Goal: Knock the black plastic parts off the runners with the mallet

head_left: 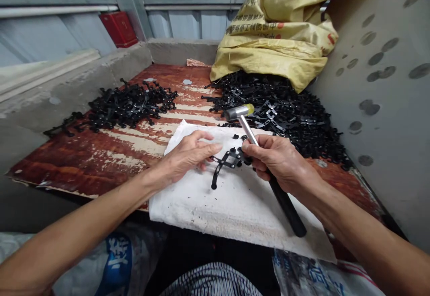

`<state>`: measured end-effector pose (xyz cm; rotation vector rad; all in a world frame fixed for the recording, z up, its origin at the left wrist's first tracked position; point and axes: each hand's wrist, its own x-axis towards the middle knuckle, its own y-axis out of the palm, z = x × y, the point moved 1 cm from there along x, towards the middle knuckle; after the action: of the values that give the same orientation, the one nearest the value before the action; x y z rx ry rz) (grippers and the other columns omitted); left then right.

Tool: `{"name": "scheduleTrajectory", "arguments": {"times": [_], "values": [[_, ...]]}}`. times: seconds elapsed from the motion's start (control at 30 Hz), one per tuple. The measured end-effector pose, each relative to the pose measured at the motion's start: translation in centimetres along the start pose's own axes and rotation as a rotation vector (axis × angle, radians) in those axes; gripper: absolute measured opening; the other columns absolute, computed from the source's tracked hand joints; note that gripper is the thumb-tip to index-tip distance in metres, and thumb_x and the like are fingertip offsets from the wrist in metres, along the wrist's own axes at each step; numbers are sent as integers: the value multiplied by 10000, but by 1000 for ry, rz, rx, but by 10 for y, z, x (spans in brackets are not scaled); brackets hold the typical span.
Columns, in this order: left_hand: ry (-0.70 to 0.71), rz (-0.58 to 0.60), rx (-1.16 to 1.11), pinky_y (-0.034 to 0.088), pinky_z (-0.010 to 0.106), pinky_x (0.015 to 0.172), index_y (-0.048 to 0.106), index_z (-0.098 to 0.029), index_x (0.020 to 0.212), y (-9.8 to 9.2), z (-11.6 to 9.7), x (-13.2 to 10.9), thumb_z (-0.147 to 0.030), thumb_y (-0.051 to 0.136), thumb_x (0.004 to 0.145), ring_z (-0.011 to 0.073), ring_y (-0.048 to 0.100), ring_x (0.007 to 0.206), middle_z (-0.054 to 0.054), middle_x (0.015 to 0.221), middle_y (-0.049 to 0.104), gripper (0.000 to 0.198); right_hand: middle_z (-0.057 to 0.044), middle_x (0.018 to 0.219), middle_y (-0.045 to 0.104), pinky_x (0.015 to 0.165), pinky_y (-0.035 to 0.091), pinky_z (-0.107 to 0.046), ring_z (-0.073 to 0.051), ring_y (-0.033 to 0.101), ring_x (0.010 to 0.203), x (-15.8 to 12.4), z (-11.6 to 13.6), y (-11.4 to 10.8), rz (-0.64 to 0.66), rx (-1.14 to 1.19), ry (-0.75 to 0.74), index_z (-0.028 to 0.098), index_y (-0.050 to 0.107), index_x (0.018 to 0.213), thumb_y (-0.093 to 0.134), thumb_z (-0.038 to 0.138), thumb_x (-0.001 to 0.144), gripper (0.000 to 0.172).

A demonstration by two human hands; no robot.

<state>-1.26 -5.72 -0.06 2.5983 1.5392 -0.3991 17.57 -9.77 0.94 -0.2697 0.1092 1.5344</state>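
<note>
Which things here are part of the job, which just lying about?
Job: left hand, right hand, mallet, black branched part, white cloth, left heap of black parts, right heap of black parts.
Lying about: yellow sack, red box.

A heap of black moulded plastic parts (131,105) lies on a rust-streaked, peeling red board (77,161), and a larger heap (278,112) spreads against a yellow woven sack (272,49) printed with dark characters. A concrete ledge (63,94) edges the board on the left, with a red box (118,29) against the ribbed metal wall (181,23) behind. A grey panel (379,103) with dark round marks stands at the right.
</note>
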Motion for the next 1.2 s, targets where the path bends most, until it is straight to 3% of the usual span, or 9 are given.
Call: {"name": "scheduleTrajectory", "arguments": {"times": [0.1,0.2,0.3,0.43,0.57,0.77,0.93,1.2], "values": [[-156,43,-299,482,259,552,603,-152,872,8,7,-6,-393,778,709,151,628,724,56,892,645,339,101,421,379,297,226,-175,-42,272,329,3,-2,3,-48,62,5,216,497,632,639,313,690,181],[-167,74,-371,445,226,460,630,-129,799,21,7,-4,-300,768,725,132,618,654,40,807,629,232,102,389,357,293,237,-178,-49,274,327,4,-6,11,-47,84,11,212,513,610,648,330,694,198],[-164,-2,-333,344,190,362,615,-124,700,25,3,3,-178,703,775,85,537,506,5,644,582,127,90,384,384,285,250,-181,-57,294,324,1,-10,14,-32,73,12,200,551,615,668,328,688,188],[-236,-48,-252,292,192,319,599,-124,651,18,-2,14,-119,675,803,70,508,407,-5,562,573,170,72,437,456,285,255,-177,-54,327,325,-6,-15,1,-88,54,1,193,577,655,698,370,700,220],[-324,-28,-188,274,208,304,595,-125,653,8,-4,28,-144,674,821,106,565,395,24,587,613,187,39,561,550,285,265,-166,-41,350,360,-17,-22,-24,-196,76,0,192,559,657,746,418,674,293],[-370,42,-135,285,190,315,575,-126,650,11,-9,42,-114,622,843,97,547,408,31,569,598,199,64,505,473,272,272,-140,-37,329,378,-35,-42,-51,-291,134,63,188,541,600,838,473,565,413],[-327,27,-125,316,200,325,519,-167,640,17,-15,43,17,522,791,117,569,438,-6,529,546,238,58,542,513,258,270,-134,-29,334,372,-41,-49,-56,-336,217,86,183,527,589,873,473,500,460],[-312,-48,-140,202,168,308,522,-140,643,22,-16,47,62,524,766,82,565,417,-5,541,543,237,52,524,488,256,252,-137,-30,310,361,-38,-48,-55,-300,213,92,190,535,578,859,462,533,426]]}}
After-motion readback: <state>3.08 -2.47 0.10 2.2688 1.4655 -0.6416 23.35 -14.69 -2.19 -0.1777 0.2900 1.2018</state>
